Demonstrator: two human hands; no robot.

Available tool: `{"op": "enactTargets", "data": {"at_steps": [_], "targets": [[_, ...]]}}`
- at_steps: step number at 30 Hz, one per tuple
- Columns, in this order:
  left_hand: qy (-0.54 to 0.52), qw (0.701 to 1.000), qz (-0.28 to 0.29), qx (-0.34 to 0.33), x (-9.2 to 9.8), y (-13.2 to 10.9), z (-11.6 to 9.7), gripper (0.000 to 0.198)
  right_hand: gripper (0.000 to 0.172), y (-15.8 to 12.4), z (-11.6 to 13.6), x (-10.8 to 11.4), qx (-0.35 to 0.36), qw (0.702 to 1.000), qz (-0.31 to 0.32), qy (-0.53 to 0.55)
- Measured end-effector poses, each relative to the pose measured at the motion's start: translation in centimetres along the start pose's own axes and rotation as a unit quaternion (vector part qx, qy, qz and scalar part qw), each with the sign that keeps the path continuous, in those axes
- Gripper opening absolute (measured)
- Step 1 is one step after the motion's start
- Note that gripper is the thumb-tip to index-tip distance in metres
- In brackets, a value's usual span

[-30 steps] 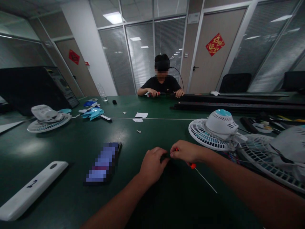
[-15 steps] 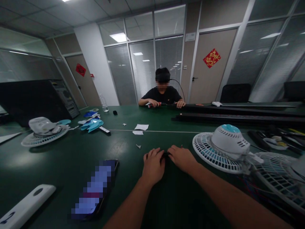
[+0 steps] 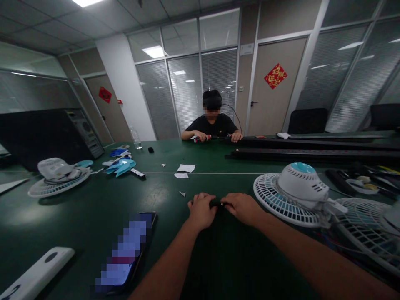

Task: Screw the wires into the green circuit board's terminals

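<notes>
A small black object (image 3: 215, 203) is between my two hands, low over the green table (image 3: 168, 229); its kind cannot be made out. My left hand (image 3: 202, 211) is closed around its left part, and the fingers hide much of it. At the other end, my right hand (image 3: 243, 208) pinches in with thumb and fingers, beside a tiny pale spot. To the left lies a phone (image 3: 125, 254) with its screen lit and blurred. Close on the right is a white fan head (image 3: 300, 187), resting grille down.
Paper scraps (image 3: 186, 168) lie beyond my hands. Another fan head (image 3: 56, 177), blue fan blades (image 3: 120, 166) and a bottle (image 3: 135, 137) are at left; a white numbered piece (image 3: 40, 271) is nearer. Opposite sits a person (image 3: 212, 123) beside long black rails (image 3: 312, 154).
My hands have drawn slightly apart, so more of the black object and a pale spot on it show. The red tip by my right hand no longer shows. The view has shifted slightly.
</notes>
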State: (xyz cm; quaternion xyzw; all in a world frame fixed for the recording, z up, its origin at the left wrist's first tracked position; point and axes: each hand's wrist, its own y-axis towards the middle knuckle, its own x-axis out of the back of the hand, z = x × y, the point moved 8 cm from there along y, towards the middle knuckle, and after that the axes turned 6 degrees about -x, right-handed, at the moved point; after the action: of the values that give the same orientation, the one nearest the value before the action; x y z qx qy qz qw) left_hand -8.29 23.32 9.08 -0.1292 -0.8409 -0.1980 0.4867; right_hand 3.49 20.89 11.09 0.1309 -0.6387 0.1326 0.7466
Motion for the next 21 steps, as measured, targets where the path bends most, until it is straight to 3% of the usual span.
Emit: {"op": "enactTargets", "data": {"at_steps": [10, 21], "targets": [[-0.03, 0.997, 0.054, 0.037, -1.4, 1.7, 1.4, 0.023, 0.033, 0.8, -0.8, -0.5, 0.024, 0.999, -0.009, 0.044], [-0.053, 0.996, 0.064, 0.04, -0.9, 1.1, 1.2, 0.029, 0.034, 0.5, -0.9, -1.0, 0.013, 0.999, 0.002, 0.041]]}}
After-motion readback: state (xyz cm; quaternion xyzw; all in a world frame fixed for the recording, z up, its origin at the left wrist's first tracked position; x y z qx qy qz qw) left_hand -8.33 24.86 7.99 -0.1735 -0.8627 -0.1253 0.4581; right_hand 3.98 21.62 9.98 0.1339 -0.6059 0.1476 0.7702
